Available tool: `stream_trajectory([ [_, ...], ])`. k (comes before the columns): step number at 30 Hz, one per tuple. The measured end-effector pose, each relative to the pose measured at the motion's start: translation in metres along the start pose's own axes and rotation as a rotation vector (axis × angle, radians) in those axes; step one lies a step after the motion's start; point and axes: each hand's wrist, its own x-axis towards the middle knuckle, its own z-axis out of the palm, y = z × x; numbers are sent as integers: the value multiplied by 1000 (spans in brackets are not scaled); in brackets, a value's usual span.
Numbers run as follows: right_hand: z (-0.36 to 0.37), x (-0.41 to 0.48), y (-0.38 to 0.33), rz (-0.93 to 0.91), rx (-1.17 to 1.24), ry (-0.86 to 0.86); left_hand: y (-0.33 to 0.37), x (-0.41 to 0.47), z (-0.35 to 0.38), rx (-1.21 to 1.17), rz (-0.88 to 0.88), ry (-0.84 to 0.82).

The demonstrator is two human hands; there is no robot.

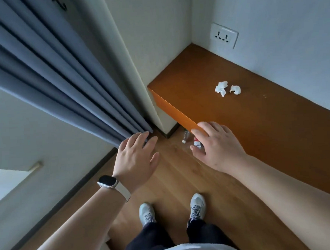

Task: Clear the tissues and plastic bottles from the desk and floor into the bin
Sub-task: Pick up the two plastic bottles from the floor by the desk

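Smooth orange-brown laminate surface (246,120), matte, fitted into a corner of white painted wall. White socket plate (224,35) on the wall above its far end.

Two crumpled tissues on the surface, well away from the front edge: larger tissue (221,88), white, ragged, soft folds; smaller tissue (235,89) just beside it on the right, rounded wad. Small gap between them, not touching.

On the wood-plank floor (172,174), under the front edge of the surface: clear plastic bottle (185,136) lying on its side, white cap toward the viewer. Next to it a second bottle (197,142) with red-and-white label, mostly hidden behind the right hand; shape cannot be made out fully.

Left hand (136,158), palm down, fingers spread and empty, held in front of the grey-blue curtain (52,73), heavy cloth in deep vertical pleats. Smartwatch (108,182) with pale strap on that wrist.

Right hand (217,147), palm down, fingers loosely splayed, gripping nothing; it overlaps the edge of the surface and the labelled bottle in view. Contact with either cannot be told.

Pale grey laced trainers (197,206), dark trousers, standing on the floor planks.
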Motion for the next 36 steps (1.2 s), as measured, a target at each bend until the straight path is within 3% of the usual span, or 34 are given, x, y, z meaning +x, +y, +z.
stream_trajectory([
  [9,25,7,-8,114,20,-13,-23,29,30,-44,121,-42],
  [19,90,60,-52,239,-30,-111,-97,71,100,-104,212,-173],
  [27,217,108,-54,356,15,-94,-141,103,230,-136,296,-235],
  [36,421,161,24,404,4,-73,-121,141,451,-169,275,-268],
])
